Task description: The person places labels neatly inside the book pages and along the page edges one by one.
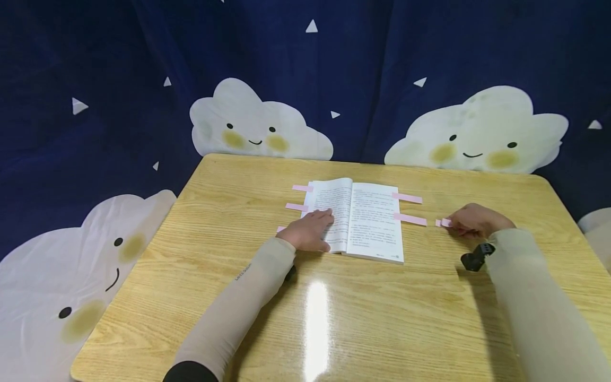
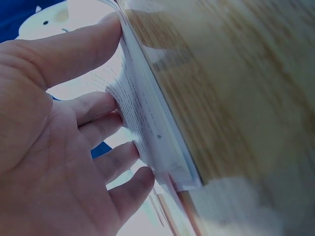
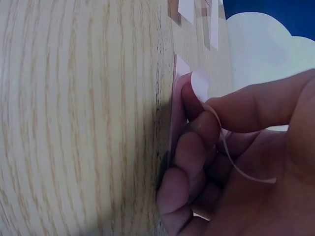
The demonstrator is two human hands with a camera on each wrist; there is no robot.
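An open book [image 1: 374, 223] with printed pages lies on the wooden table. My left hand [image 1: 310, 229] rests on its left page, fingers spread and touching the paper; in the left wrist view the fingertips [image 2: 129, 150] meet the printed page. Right of the book, my right hand [image 1: 477, 218] pinches a pink sticky strip [image 3: 198, 84] between thumb and index finger, and the strip curls away from them. Beneath the fingers lies a flat pink pad of sticky strips [image 3: 178, 113]. Two pink strips, an upper one [image 1: 408, 198] and a lower one [image 1: 411, 219], stick out from the right page.
Several pink strips jut from the book's left edge, such as the top one [image 1: 302, 188]; my left hand partly covers the lowest. The wooden table [image 1: 382, 323] ends at a dark blue curtain [image 1: 353, 79] with cloud prints. Small black devices sit at both wrists.
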